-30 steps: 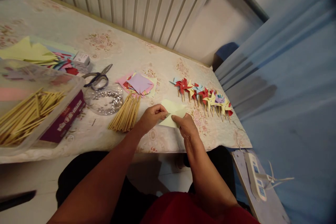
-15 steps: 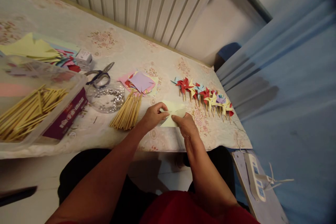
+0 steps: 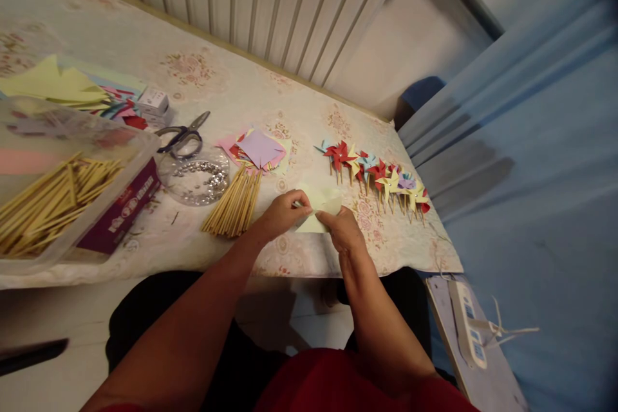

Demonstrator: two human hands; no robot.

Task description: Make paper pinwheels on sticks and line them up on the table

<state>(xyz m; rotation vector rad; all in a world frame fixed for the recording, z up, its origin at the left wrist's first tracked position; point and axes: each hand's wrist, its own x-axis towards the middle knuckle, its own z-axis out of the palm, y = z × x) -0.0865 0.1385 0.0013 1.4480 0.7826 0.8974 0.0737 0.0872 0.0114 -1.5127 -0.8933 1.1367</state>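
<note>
Floral tablecloth [image 3: 251, 103] bore pinwheels [image 3: 377, 171]. At their eight o'clock, left hand [image 3: 286, 212] and right hand [image 3: 345, 228] tightly pinched pale-green paper [image 3: 313, 225], apparently steadying folds.

The sheet [image 3: 313, 225] is thin, smooth, matt paper, and the pinwheels [image 3: 338, 153] look to me like the same dull paper, with small shiny dots at their centres. The sticks [image 3: 234, 203] seem to be bare wood, dry and unvarnished. I see clear, glossy plastic in both the tub [image 3: 149, 145] and the round dish [image 3: 167, 188], and the studs [image 3: 212, 183] glint like polished metal. The scissors [image 3: 182, 136] pair dull metal blades with handles that seem plastic. The tablecloth [image 3: 232, 87] has a soft sheen; whether it is fabric or plastic I can't tell. The curtain [image 3: 545, 141] is matt cloth, softly creased.
</note>
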